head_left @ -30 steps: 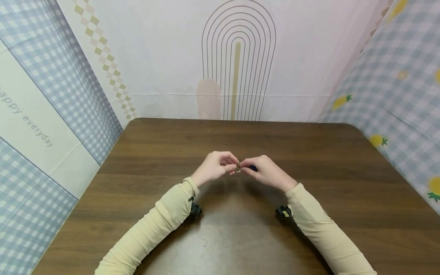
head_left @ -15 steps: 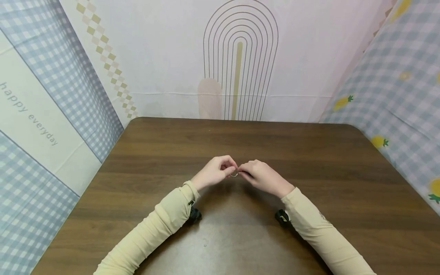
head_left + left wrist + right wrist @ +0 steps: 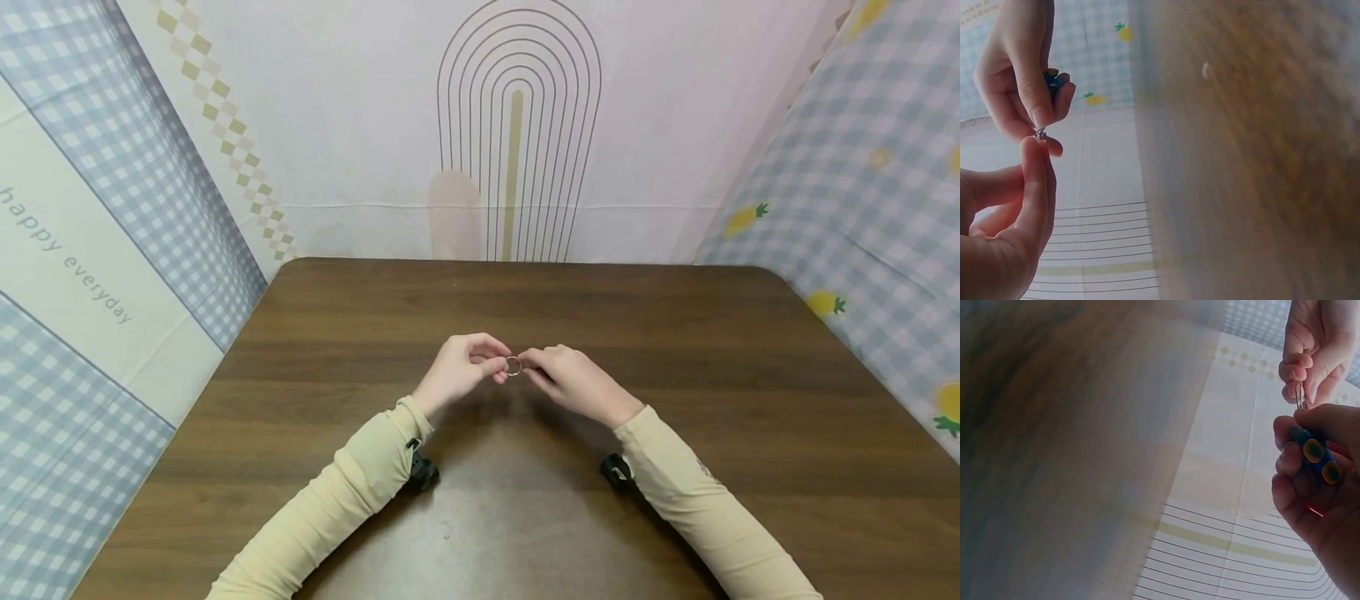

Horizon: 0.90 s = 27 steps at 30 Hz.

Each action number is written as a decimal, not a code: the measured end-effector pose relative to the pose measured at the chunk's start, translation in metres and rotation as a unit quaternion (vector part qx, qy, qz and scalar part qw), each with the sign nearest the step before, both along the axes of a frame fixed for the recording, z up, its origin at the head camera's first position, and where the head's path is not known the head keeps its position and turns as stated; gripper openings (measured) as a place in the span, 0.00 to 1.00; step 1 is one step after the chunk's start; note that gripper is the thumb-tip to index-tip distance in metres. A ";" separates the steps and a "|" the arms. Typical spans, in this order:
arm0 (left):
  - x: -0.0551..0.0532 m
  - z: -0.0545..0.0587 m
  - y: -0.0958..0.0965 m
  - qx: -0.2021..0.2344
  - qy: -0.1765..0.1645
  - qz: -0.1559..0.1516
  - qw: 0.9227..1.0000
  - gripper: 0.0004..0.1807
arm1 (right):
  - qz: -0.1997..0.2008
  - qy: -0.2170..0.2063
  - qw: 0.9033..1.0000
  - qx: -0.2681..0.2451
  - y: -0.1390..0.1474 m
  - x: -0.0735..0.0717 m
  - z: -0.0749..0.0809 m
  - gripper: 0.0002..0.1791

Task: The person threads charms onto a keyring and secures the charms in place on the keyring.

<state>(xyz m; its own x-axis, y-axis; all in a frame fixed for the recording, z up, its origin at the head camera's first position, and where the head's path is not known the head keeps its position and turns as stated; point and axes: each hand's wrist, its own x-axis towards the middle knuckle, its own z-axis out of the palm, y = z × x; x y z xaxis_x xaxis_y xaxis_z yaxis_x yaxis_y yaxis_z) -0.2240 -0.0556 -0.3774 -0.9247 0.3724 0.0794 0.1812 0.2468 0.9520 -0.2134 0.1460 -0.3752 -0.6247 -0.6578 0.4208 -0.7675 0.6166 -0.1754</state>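
Between my two hands a thin metal split key ring point(image 3: 513, 375) is held up above the table. My left hand point(image 3: 459, 373) pinches one side of it between thumb and fingers. My right hand point(image 3: 579, 385) pinches at the ring's other side. Seen in the right wrist view, the right fingers also curl round a small blue charm point(image 3: 1314, 451) with orange-rimmed round spots. Parts of that charm show in the left wrist view too, while the head view hides it behind the hand. How the charm joins the ring is covered by the fingertips.
Below the hands lies a dark brown wooden table point(image 3: 360, 308). A white curtain with arch lines point(image 3: 360, 125) stands behind it, and checked cloths hang at both sides. Each wrist carries a small black camera, the left camera point(image 3: 423, 472) and the right camera point(image 3: 617, 472).
My right hand has turned, so the blue charm no longer shows in the head view. The ring dipped slightly, then rose, and more of its loop shows between my fingertips.
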 end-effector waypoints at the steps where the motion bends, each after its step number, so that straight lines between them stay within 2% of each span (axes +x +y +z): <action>1: 0.000 0.000 0.000 -0.001 0.000 0.000 1.000 0.08 | 0.001 0.000 1.000 0.000 0.000 0.000 0.000 0.07; 6: -0.001 -0.001 0.000 -0.023 0.014 -0.013 1.000 0.07 | 0.011 0.007 1.000 0.001 0.000 -0.001 0.000 0.06; 10: -0.001 -0.001 -0.001 -0.038 0.026 -0.035 0.998 0.09 | 0.019 0.013 1.000 -0.002 0.000 -0.001 -0.001 0.06; 17: -0.001 0.003 -0.003 -0.007 0.031 -0.067 0.997 0.11 | 0.000 0.009 1.000 -0.021 0.002 -0.001 0.000 0.05; 21: 0.001 0.004 -0.001 0.011 0.011 -0.083 0.996 0.14 | -0.010 0.007 0.999 -0.036 0.003 0.000 0.002 0.04; 23: 0.003 0.004 0.001 0.021 -0.001 -0.081 0.996 0.15 | -0.012 0.009 0.999 -0.041 0.003 0.000 0.002 0.04; 27: 0.005 0.001 0.004 0.040 -0.020 -0.051 0.998 0.15 | -0.013 0.008 0.999 -0.042 0.003 0.000 0.002 0.06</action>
